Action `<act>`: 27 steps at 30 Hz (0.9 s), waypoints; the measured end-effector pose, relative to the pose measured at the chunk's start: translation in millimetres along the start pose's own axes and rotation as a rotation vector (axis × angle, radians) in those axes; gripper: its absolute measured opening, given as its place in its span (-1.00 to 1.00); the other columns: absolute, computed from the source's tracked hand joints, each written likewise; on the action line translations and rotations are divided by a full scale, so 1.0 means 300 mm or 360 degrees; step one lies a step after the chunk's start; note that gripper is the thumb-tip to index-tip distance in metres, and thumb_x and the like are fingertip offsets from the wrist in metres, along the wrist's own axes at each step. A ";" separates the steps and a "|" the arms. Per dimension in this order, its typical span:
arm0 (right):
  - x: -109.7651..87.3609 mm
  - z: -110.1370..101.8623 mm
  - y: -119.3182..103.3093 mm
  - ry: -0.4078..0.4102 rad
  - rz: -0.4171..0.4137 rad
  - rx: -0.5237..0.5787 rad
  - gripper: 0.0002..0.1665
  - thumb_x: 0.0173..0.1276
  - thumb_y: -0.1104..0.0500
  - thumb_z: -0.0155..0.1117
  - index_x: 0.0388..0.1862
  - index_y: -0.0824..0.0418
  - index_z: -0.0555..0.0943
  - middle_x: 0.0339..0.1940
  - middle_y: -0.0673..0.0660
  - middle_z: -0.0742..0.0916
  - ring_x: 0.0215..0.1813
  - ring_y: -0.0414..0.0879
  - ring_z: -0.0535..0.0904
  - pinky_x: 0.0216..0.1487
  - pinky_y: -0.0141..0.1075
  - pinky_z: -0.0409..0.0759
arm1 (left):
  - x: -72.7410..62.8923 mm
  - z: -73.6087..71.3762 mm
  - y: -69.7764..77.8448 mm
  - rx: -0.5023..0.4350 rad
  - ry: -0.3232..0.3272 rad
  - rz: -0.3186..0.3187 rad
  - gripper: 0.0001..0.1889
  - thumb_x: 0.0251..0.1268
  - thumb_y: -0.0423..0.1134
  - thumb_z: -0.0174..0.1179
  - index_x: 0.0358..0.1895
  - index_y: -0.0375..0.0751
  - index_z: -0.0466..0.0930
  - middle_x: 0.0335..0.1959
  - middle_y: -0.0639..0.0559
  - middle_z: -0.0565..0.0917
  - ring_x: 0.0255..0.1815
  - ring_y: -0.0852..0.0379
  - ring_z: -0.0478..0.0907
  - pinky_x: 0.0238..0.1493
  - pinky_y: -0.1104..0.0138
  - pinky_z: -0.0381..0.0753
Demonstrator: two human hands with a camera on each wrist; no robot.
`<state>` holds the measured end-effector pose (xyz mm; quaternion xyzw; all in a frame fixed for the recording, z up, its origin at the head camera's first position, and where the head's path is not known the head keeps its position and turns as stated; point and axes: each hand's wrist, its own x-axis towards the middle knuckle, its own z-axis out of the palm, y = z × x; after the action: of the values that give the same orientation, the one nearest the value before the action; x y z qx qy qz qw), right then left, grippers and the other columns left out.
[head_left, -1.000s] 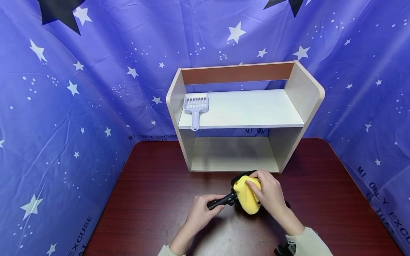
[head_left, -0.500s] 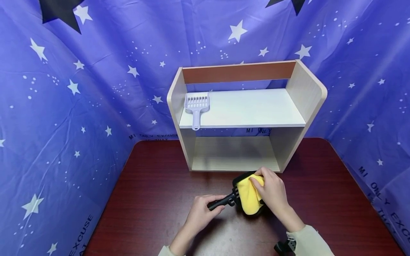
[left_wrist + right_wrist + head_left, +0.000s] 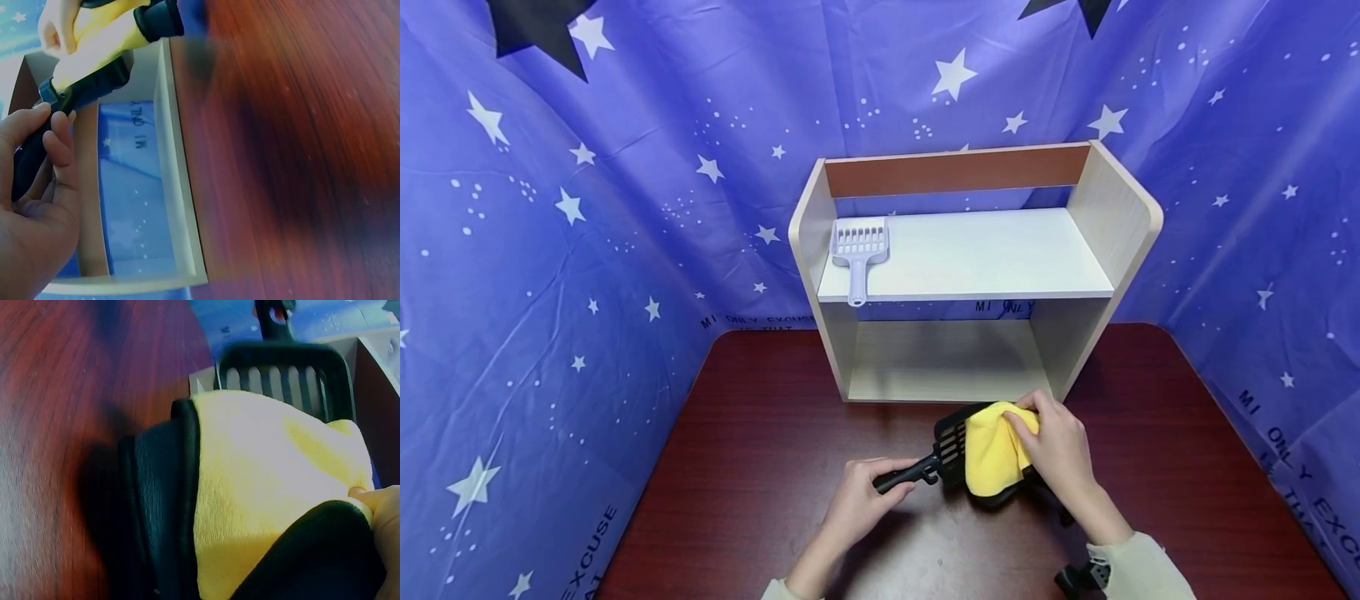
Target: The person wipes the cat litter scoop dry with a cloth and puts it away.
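Note:
A black slotted litter scoop (image 3: 950, 442) is held above the table in the head view. My left hand (image 3: 859, 502) grips its handle, with the thumb and curled fingers showing round it in the left wrist view. My right hand (image 3: 1066, 450) pinches a yellow cloth (image 3: 988, 457) with dark edging, which is draped over the scoop's outer part. In the right wrist view the cloth's yellow side and dark side both show, and the scoop's slots (image 3: 275, 382) stick out beyond it. The cloth hides much of the scoop's head.
Behind the hands stands a two-level wooden shelf (image 3: 962, 296) on the dark red table (image 3: 760, 467). A pale lavender litter scoop (image 3: 859, 248) lies at the left of its upper board, handle over the front edge. Star-patterned blue curtains (image 3: 625, 250) enclose the table.
My right hand has drawn the cloth rightward along the scoop, uncovering more slots near the handle. My left hand and the handle have shifted slightly left.

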<state>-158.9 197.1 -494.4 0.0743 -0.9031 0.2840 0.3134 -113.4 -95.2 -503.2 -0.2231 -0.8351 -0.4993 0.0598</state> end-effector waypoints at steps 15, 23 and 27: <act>0.022 -0.098 0.078 0.0063 0.0179 0.0064 -0.71 0.15 0.30 0.49 -0.22 0.27 0.56 -0.34 0.23 0.77 -0.33 0.08 0.63 -0.31 -0.22 0.46 | -0.020 -0.082 -0.068 -0.0042 0.0104 0.0003 -0.74 0.12 -0.37 0.43 -0.09 -0.11 0.78 -0.20 0.05 0.81 -0.20 0.23 0.72 -0.16 0.44 0.69; 0.042 -0.094 0.032 -0.0064 -0.0011 0.0256 -0.69 0.09 0.34 0.53 -0.26 0.20 0.56 -0.40 0.08 0.74 -0.43 -0.38 0.43 -0.42 -0.57 0.36 | -0.014 -0.074 -0.060 -0.0073 -0.0020 0.0131 -0.80 0.14 -0.33 0.42 -0.15 -0.06 0.78 -0.19 0.07 0.82 -0.15 0.20 0.74 -0.08 0.39 0.71; 0.048 -0.082 -0.019 -0.0165 -0.0138 0.0380 -0.69 0.08 0.36 0.52 -0.28 0.16 0.58 -0.36 0.01 0.73 -0.36 -0.41 0.47 -0.37 -0.59 0.40 | -0.007 -0.059 -0.046 -0.0072 -0.0049 0.0199 -0.81 0.12 -0.35 0.43 -0.18 -0.09 0.78 -0.20 0.03 0.82 -0.16 0.14 0.76 -0.07 0.34 0.73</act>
<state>-155.7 206.9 -467.3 0.1645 -0.8738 0.3714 0.2673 -119.7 -116.7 -506.4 -0.2837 -0.8089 -0.5098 0.0730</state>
